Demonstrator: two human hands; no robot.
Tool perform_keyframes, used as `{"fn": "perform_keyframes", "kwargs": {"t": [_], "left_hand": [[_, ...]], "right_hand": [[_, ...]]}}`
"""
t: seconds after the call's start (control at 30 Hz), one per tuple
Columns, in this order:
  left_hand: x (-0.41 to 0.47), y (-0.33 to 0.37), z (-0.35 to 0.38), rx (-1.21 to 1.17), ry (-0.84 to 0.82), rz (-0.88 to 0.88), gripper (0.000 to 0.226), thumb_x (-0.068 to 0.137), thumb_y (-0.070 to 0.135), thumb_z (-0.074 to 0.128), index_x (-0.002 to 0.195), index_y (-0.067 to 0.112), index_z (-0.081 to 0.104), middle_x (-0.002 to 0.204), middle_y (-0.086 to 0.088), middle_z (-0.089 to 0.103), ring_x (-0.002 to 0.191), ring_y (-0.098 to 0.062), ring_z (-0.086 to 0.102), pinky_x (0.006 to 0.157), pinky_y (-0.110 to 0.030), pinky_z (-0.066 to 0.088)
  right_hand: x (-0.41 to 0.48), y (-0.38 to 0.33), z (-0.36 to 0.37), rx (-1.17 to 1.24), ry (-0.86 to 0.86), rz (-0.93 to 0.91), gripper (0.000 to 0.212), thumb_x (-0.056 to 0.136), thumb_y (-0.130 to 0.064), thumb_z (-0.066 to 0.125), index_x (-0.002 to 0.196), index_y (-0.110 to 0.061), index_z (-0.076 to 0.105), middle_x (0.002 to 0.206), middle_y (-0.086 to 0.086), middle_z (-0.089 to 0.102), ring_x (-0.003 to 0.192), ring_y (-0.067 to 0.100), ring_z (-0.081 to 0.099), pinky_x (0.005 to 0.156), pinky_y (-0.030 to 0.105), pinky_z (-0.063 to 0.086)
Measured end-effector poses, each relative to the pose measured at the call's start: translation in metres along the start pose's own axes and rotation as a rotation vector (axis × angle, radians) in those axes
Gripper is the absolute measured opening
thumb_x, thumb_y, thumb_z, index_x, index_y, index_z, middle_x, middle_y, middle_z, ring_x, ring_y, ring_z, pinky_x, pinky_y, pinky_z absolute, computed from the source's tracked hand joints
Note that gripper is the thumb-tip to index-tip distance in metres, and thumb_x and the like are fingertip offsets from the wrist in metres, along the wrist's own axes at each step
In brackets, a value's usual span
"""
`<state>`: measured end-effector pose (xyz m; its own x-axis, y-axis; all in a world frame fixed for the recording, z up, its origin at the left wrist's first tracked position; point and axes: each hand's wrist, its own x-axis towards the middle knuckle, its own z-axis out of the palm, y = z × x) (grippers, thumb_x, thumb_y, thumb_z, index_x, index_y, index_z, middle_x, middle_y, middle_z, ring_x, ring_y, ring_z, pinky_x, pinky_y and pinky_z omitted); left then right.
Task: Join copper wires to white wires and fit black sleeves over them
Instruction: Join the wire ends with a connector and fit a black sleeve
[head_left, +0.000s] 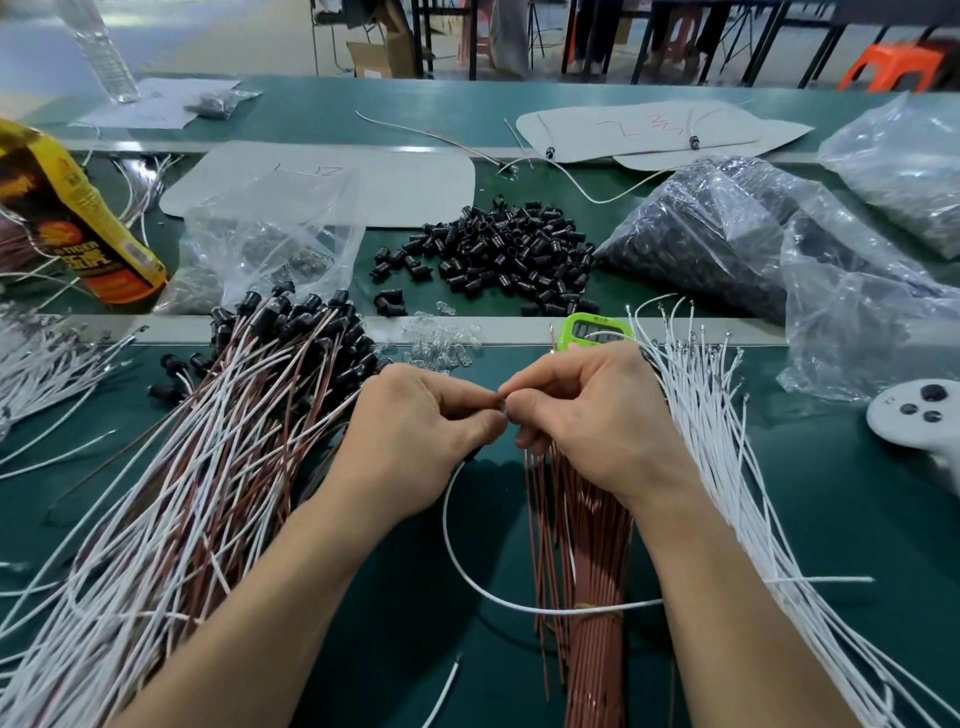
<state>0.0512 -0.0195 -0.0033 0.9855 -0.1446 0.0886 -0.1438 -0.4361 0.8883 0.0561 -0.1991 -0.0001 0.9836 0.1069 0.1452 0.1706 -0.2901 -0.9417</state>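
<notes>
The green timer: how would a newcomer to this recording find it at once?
Start at the pale strip crossing the green bench just beyond the two hands. The green timer stands on it, directly above the right hand, beside the fanned white wires. It is the only bright lime-green object on the bench.

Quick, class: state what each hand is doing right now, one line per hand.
Left hand: closed in a pinch grip on a small part; a white wire loops from under it.
Right hand: closed, pinching the same small part, over the copper wires.
</notes>
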Motion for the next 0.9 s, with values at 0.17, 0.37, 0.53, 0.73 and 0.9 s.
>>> {"fn": "perform_keyframes", "kwargs": {"t": [0.17, 0.37, 0.53, 0.73, 0.9], "left_hand": [[-0.004, -0.002, 0.001, 0.06, 0.042, 0.096, 0.017, 0.078, 0.034, 0.073, 0.089, 0.047, 0.075, 0.068, -0.006, 0.073, 0.054, -0.014, 0.062, 0.051, -0.041, 0.053], [-0.004, -0.007, 0.004, 0.088, 0.017, 0.105, 0.013, 0.081, 0.033, 0.07, 0.079, 0.023, 0.079, 0.06, -0.017, 0.06, 0.051, -0.011, 0.041, 0.043, -0.042, 0.041], [-0.004, -0.006, 0.006, 0.039, 0.052, 0.101, 0.011, 0.079, 0.03, 0.07, 0.077, 0.024, 0.079, 0.06, -0.02, 0.06, 0.052, -0.014, 0.043, 0.046, -0.043, 0.044], [0.003, -0.003, 0.01, -0.229, 0.127, -0.039, 0.016, 0.078, 0.012, 0.078, 0.075, 0.028, 0.082, 0.061, -0.008, 0.072, 0.053, -0.013, 0.058, 0.054, -0.031, 0.051], [0.007, -0.002, 0.011, -0.442, 0.177, -0.18, 0.018, 0.076, 0.005, 0.084, 0.072, 0.023, 0.083, 0.069, -0.008, 0.076, 0.062, -0.014, 0.068, 0.064, -0.023, 0.054]], "right_hand": [[-0.001, -0.002, 0.005, 0.032, 0.026, -0.025, 0.023, 0.084, 0.006, 0.074, 0.075, -0.015, 0.08, 0.055, 0.005, 0.07, 0.047, 0.02, 0.069, 0.048, 0.024, 0.053], [0.0, 0.0, 0.006, 0.076, 0.032, -0.026, 0.028, 0.084, 0.008, 0.073, 0.073, -0.017, 0.08, 0.055, 0.006, 0.069, 0.046, 0.021, 0.068, 0.046, 0.026, 0.053], [0.0, 0.002, 0.01, 0.108, 0.042, -0.025, 0.024, 0.084, 0.009, 0.073, 0.076, -0.013, 0.08, 0.057, 0.006, 0.07, 0.048, 0.02, 0.068, 0.046, 0.026, 0.053], [0.002, -0.001, 0.006, 0.326, 0.057, 0.068, 0.016, 0.08, -0.005, 0.075, 0.091, -0.015, 0.08, 0.066, 0.01, 0.073, 0.057, 0.02, 0.07, 0.054, 0.025, 0.054], [0.001, 0.005, 0.013, 0.181, 0.019, 0.166, 0.021, 0.085, 0.002, 0.073, 0.075, -0.017, 0.077, 0.065, 0.007, 0.074, 0.053, 0.017, 0.068, 0.05, 0.022, 0.051]]}}
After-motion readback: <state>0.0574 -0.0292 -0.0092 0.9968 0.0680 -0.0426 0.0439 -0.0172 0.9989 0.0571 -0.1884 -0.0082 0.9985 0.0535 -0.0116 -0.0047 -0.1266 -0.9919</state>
